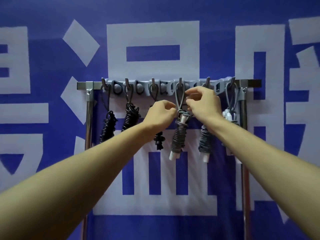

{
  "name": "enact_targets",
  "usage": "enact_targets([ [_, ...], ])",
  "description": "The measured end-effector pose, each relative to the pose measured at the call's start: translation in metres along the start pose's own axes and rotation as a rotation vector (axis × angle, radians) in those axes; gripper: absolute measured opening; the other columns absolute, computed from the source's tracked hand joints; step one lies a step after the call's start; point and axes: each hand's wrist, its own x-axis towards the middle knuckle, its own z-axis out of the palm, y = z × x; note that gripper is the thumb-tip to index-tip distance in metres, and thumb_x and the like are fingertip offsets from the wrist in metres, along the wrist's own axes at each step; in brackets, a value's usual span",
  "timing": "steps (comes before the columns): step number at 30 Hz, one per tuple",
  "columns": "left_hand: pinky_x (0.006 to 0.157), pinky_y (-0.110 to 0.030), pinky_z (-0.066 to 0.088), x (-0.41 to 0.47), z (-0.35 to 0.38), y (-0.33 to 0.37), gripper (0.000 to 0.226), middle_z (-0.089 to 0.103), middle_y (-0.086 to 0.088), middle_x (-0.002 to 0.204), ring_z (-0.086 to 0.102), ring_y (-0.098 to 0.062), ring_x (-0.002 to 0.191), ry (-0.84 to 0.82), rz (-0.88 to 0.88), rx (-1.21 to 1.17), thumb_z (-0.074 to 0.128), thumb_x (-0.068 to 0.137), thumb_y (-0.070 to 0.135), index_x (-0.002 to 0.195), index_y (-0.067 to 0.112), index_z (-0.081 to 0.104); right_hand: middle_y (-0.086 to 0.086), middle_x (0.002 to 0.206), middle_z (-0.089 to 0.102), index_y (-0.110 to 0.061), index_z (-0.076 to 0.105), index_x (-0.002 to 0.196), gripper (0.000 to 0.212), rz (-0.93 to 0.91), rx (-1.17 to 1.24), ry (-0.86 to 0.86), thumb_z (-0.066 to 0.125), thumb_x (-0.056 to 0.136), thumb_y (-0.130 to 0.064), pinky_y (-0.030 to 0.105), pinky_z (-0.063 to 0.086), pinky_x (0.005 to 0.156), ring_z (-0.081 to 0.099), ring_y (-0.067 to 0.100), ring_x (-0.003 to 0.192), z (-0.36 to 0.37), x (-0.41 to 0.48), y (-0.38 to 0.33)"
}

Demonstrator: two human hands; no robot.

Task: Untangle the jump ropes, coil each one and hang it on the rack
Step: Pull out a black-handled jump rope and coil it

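big blue cloth banner (52,54) with pale block characters fills the back. in front of it a steel-tube rack with a grey plastic hook strip (83,85) spans the middle, six hooks, a bundle on each. black coiled jump ropes (108,127) hang on the left three hooks, the third partly behind the left wrist. two more grey bundles (206,139) hang on the right. task's thing: grey coiled jump rope with white plastic handles (178,137) on the fourth hook, long axis vertical. its thin grey hanging loop (177,96) sits over the dark metal hook (180,82). left hand (161,113) grip pinches the knot at the loop's base. right hand (204,103) grip pinches the loop's right strand, slightly higher. the bundle hangs straight below, between both grips, both equally near. likely next: release, and it should settle plumb.
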Motion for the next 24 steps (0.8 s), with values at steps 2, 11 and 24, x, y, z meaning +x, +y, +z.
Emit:
enact_targets([
  [2,0.082,-0.035,0.055,-0.022,-0.003,-0.006,0.020,0.073,-0.008,0.092,0.067,-0.018,0.086,-0.025,-0.042,-0.038,0.055,0.087,0.008,0.084,0.022,0.069,-0.004,0.092,0.071,-0.022,0.072,0.099,0.026,-0.019,-0.061,-0.062,0.061,0.084,-0.005,0.029,0.054,0.085,0.066,0.013,0.088,-0.010,-0.026,-0.002],
  [11,0.079,-0.025,0.055,-0.174,0.017,-0.047,0.020,0.073,-0.001,0.092,0.068,-0.013,0.087,-0.300,-0.189,0.084,0.056,0.090,0.005,0.091,0.018,0.071,-0.007,0.097,0.063,-0.014,0.071,0.109,0.023,0.103,-0.246,-0.535,0.060,0.089,-0.008,0.009,0.041,0.063,0.057,0.006,0.086,-0.049,-0.188,0.023],
  [24,0.083,-0.021,0.046,-0.399,0.099,-0.202,0.016,0.070,0.000,0.094,0.061,-0.011,0.088,-0.791,-0.488,0.171,0.064,0.088,0.006,0.093,0.021,0.067,0.004,0.113,0.070,-0.011,0.070,0.111,0.023,0.523,-0.395,-1.155,0.066,0.089,-0.016,0.013,0.036,0.078,0.061,0.016,0.109,-0.030,-0.437,0.143],
])
